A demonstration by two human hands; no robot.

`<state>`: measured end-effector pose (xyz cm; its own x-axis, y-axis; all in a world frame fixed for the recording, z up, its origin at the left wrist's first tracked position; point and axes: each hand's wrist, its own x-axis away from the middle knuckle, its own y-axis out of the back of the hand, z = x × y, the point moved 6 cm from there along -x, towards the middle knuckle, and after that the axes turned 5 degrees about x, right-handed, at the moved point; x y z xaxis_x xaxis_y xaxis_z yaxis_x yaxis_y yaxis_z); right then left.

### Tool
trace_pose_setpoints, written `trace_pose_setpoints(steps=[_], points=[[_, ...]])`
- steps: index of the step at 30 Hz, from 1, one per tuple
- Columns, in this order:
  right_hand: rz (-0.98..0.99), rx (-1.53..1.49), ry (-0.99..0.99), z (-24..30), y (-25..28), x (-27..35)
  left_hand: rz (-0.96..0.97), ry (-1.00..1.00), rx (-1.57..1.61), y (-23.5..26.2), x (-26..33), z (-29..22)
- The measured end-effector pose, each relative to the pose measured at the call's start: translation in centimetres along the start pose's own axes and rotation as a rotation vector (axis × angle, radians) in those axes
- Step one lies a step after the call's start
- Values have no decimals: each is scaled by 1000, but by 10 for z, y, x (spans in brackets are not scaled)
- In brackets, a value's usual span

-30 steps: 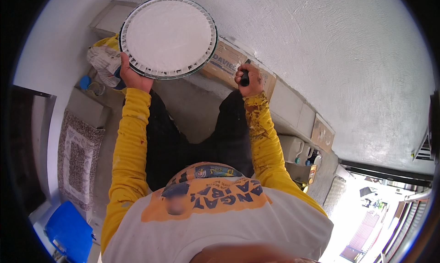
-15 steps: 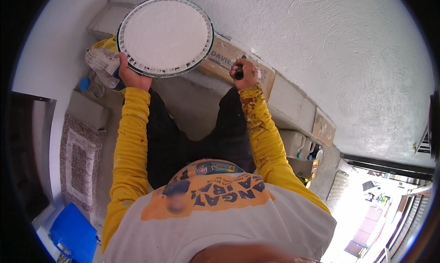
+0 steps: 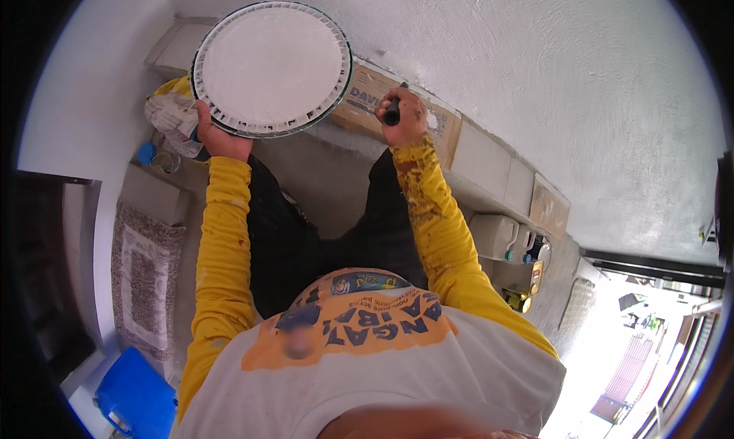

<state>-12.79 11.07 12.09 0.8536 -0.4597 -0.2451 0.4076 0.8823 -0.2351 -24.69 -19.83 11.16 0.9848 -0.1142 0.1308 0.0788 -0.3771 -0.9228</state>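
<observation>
My left hand (image 3: 222, 137) grips the lower left edge of a large round white pail lid (image 3: 271, 66). The lid has a ribbed edge and a dark green rim, and its flat face is turned up; the thumb lies at its side while the other fingers are hidden beneath. Across from it, my right hand (image 3: 409, 119) is closed round a black-handled tool (image 3: 392, 113). Only the handle end and a dark bit beyond the knuckles show, so its working end cannot be made out. This hand is near the textured white wall (image 3: 505, 79), apart from the lid.
Flattened cardboard (image 3: 359, 106) lies along the ledge (image 3: 478, 160) at the wall's foot. White jugs (image 3: 495, 234) stand at the right. A yellow-and-white sack (image 3: 172, 118), a patterned mat (image 3: 145, 278) and a blue plastic object (image 3: 138, 397) are at the left.
The whole view has shifted slightly. My right hand has turned a little, and the black handle is more tilted. My left hand keeps its hold on the lid.
</observation>
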Motion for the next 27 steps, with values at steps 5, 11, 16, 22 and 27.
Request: trace_pose_setpoints(steps=[5, 11, 16, 22, 27], points=[[-267, -394, -430, -33, 27, 12, 1, -32, -33, -3, 0, -2], [-74, -178, -175, -21, 27, 14, 9, -10, -24, -5, 2, 0], [-99, -221, -334, 2, 17, 12, 28, -1, -24, -6, 2, 0], [-106, -366, -273, 28, 12, 14, 19, -16, -52, -2, 1, 0], [-63, -388, -278, 25, 5, 9, 34, 12, -28, -5, 2, 0]])
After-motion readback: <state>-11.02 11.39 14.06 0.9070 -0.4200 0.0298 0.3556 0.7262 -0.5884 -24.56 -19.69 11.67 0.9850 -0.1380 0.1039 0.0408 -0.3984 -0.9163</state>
